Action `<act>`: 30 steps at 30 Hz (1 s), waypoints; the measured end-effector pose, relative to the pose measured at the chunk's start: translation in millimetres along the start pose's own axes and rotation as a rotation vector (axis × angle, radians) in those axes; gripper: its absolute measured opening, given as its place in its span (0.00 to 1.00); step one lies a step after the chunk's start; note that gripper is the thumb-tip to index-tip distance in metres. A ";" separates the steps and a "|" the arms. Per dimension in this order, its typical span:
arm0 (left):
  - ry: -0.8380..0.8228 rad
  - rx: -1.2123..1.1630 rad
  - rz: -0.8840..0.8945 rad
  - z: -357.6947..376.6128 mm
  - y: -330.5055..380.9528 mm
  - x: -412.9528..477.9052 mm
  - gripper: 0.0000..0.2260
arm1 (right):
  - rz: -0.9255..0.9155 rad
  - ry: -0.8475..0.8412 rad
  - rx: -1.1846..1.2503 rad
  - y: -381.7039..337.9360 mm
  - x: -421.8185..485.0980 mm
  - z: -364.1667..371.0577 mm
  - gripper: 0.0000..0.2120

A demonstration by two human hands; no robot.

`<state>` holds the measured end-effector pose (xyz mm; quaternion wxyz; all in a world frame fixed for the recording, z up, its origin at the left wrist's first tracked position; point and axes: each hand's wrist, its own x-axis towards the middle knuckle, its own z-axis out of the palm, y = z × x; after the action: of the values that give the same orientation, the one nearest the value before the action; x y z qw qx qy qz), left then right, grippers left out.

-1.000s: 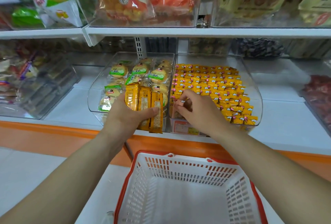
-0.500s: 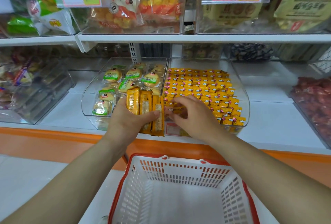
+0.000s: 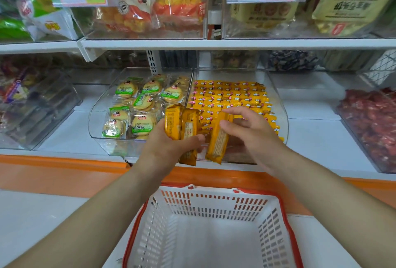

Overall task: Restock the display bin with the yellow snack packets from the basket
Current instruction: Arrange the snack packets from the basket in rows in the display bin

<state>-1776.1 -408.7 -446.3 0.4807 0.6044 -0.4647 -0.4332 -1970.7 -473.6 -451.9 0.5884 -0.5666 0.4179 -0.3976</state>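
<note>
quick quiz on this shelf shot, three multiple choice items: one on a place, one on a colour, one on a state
1. Where does the yellow packet bin stand relative to the green-label biscuit bin?
A) left of it
B) right of it
C) on the shelf above it

2. What colour is the rim of the basket?
A) red
B) blue
C) black

3. What is the right hand doing?
A) lying flat on the shelf
B) reaching inside the basket
C) pinching a yellow packet

Key:
1 B: the two clear bins stand side by side, with the yellow one on the right.
2 A: a red band runs round the white mesh.
3 C: the thumb and fingers grip one packet, next to the two yellow packets that the left hand holds.
</note>
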 end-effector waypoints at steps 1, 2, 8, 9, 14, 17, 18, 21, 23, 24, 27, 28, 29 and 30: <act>0.011 0.013 -0.009 -0.9 -1.2 1.2 0.13 | -0.001 0.033 -0.007 0.1 2.5 -5.9 0.11; 0.019 0.022 -0.018 -1.4 -2.4 2.1 0.13 | 0.004 0.055 -0.011 0.2 4.0 -11.3 0.10; 0.007 0.038 -0.042 -1.1 -5.5 2.3 0.14 | 0.016 0.105 -0.016 -3.4 7.3 -29.2 0.13; 0.000 0.040 -0.044 -1.3 -5.6 2.4 0.14 | 0.005 0.116 -0.009 -4.5 9.0 -31.6 0.14; -0.009 0.040 -0.063 -3.2 -5.3 3.0 0.15 | -0.026 0.012 0.050 -15.2 16.0 -45.5 0.13; -0.004 0.056 -0.065 -3.5 -5.7 3.9 0.15 | -0.026 0.053 -0.070 -14.8 18.7 -48.1 0.06; -0.003 0.062 -0.066 -3.4 -6.2 3.9 0.15 | -0.041 0.077 -0.168 -12.8 19.1 -47.1 0.04; -0.004 0.081 -0.063 -3.2 -7.0 3.7 0.15 | -0.128 0.149 -0.462 -7.1 19.6 -43.4 0.08; -0.006 0.082 -0.056 -3.4 -7.2 3.4 0.15 | -0.209 0.167 -0.581 -7.1 19.8 -44.0 0.06; -0.008 0.083 -0.053 -3.6 -7.3 3.5 0.15 | -0.257 0.172 -0.657 -7.9 19.9 -45.7 0.04; -0.009 0.081 -0.054 -3.8 -8.0 4.2 0.16 | -0.371 0.200 -0.879 -11.3 18.0 -49.6 0.09; -0.007 0.081 -0.056 -3.9 -8.5 4.5 0.16 | -0.393 0.209 -0.893 -12.2 17.6 -49.9 0.15; -0.004 0.083 -0.060 -3.9 -8.8 4.8 0.16 | -0.405 0.210 -0.876 -12.0 18.0 -49.8 0.19; -0.004 0.086 -0.062 -3.9 -9.3 5.0 0.16 | -0.407 0.203 -0.825 -11.7 18.9 -49.4 0.21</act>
<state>-1770.0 -411.9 -455.1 0.4399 0.6378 -0.4648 -0.4286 -2010.9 -508.4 -441.5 0.1801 -0.7818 0.4767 -0.3592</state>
